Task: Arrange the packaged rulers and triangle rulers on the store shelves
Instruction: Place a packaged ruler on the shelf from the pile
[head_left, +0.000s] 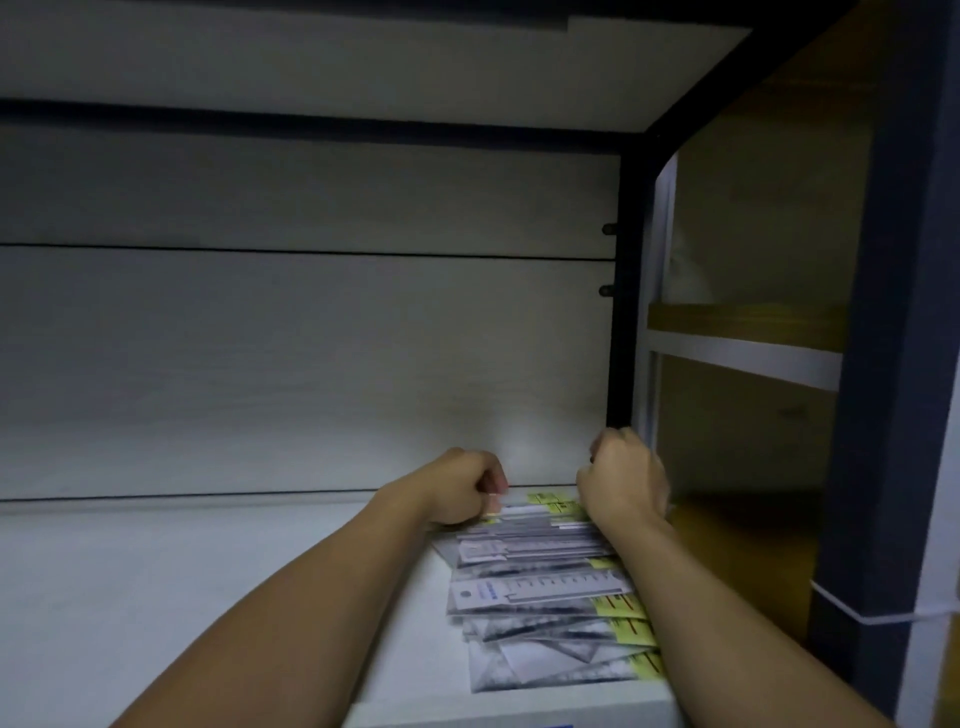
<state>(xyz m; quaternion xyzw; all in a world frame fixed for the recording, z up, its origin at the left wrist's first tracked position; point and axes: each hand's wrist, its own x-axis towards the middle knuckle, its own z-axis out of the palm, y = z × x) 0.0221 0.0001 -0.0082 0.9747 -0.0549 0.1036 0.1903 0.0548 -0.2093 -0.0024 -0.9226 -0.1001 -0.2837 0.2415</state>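
Deep on the white shelf (156, 571), against the back panel (311, 364), your two hands work the far end of a row of packaged rulers. Your left hand (462, 486) is curled into a loose fist, fingertips pressed down at the near-left corner of the rearmost packs (540, 525); whether it pinches a pack or only nudges it, the blur hides. Your right hand (621, 478) is also curled, knuckles up beside the black post (623, 312); its fingers are turned away from the camera, so you cannot tell what, if anything, it holds.

The packs lie flat and overlapped along the shelf's right side, running from the back panel toward the front edge. A ruler pack (540, 590) with a white header sits mid-row; triangle packs (550, 662) lie nearest you. Yellow labels show along the right edges.

These look light and thin, in glossy clear sleeves, so expect them to slide over each other and fan out under a careless push. The rulers inside should be stiff along their length; the film around them is limp. Judged from this, take each pack by its long edges or header end, thumb on top, and square the stack against the back panel rather than lifting by loose film.
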